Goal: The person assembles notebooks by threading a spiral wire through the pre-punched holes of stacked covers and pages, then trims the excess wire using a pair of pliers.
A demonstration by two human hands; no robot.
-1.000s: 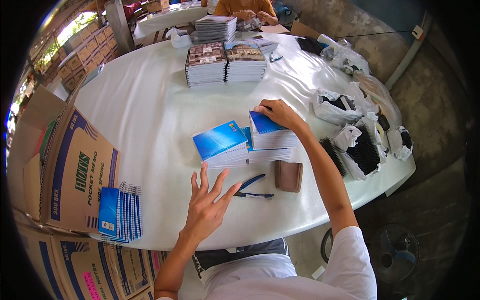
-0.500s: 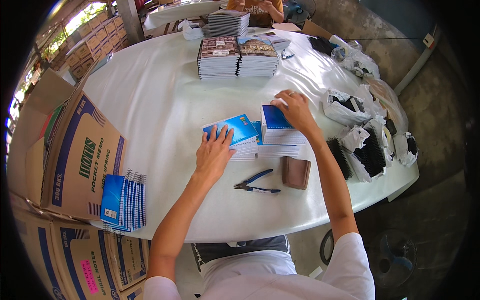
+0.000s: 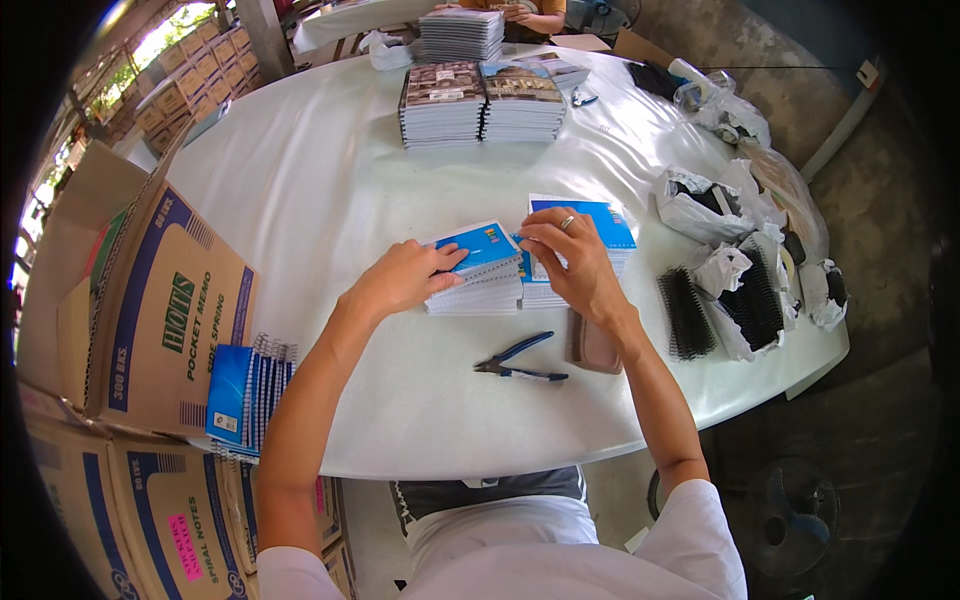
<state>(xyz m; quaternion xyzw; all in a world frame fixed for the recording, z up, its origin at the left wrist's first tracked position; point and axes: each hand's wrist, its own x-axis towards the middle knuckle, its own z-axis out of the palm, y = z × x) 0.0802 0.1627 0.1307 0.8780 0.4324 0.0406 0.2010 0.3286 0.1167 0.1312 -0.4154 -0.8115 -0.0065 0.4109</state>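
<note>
Since the earlier frame, left hand [image 3: 405, 278] slid onto the left stack of blue notebooks [image 3: 478, 270], fingers flat, open. Right hand [image 3: 572, 258] pinching top notebook's corner, near desk [image 3: 300, 190] front edge.

Bright, even daylight fills the scene, strongest at the upper left, where the opening behind the stacked boxes [image 3: 165, 100] burns out to white. The white table [image 3: 300, 170] reflects a soft sheen with mild glare near its far edge. Shadows under the hands are faint and short. The centre is sharp; the fisheye bends the table rim and smears detail toward the black circular border
</note>
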